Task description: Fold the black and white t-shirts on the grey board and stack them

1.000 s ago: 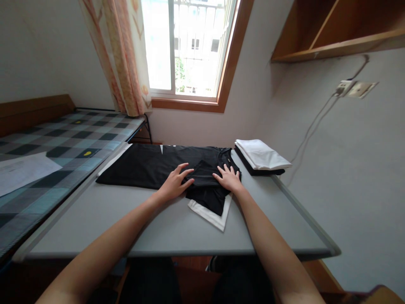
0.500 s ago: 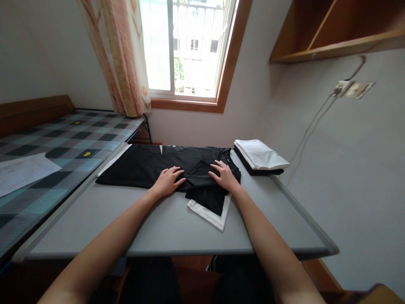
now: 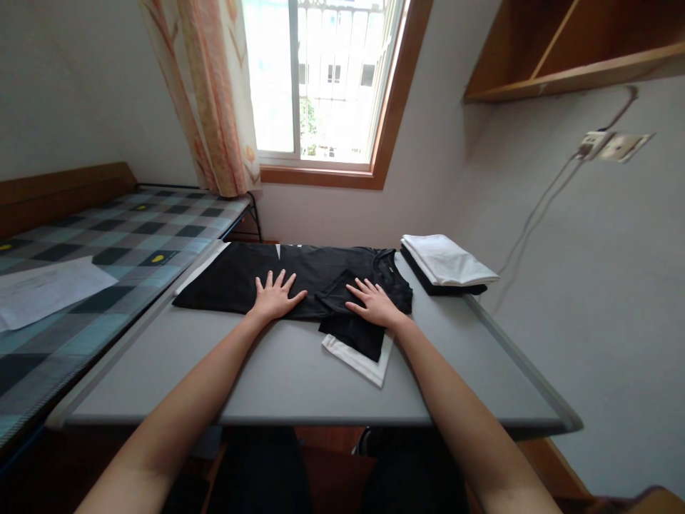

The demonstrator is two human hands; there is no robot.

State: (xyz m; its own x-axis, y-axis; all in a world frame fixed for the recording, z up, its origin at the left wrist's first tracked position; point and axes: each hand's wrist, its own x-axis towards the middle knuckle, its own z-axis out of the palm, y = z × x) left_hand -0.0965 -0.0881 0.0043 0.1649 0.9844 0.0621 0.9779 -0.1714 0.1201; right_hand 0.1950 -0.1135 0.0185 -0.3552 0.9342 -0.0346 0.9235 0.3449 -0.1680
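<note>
A black T-shirt (image 3: 321, 263) lies folded lengthwise across the grey table (image 3: 267, 385), its neckline to the right. One sleeve sticks out toward me, and a white sleeve edge (image 3: 356, 366) shows beneath it. My left hand (image 3: 274, 296) rests flat on the shirt's body with its fingers spread. On the folded sleeve, near the collar, my right hand (image 3: 373, 303) lies with its fingers extended. Neither hand grips the cloth. What is under the palms is hidden.
Folded white and black clothes (image 3: 447, 260) are stacked at the table's back right. A bed with a checkered cover (image 3: 128, 228) stands on the left, with paper sheets (image 3: 53, 289) on it. A wooden shelf (image 3: 578, 75) hangs at upper right. Behind the table is a window (image 3: 326, 86).
My left hand has slid left over the shirt and spread its fingers wider. My right hand stays on the sleeve, having shifted slightly. The view has turned a little.
</note>
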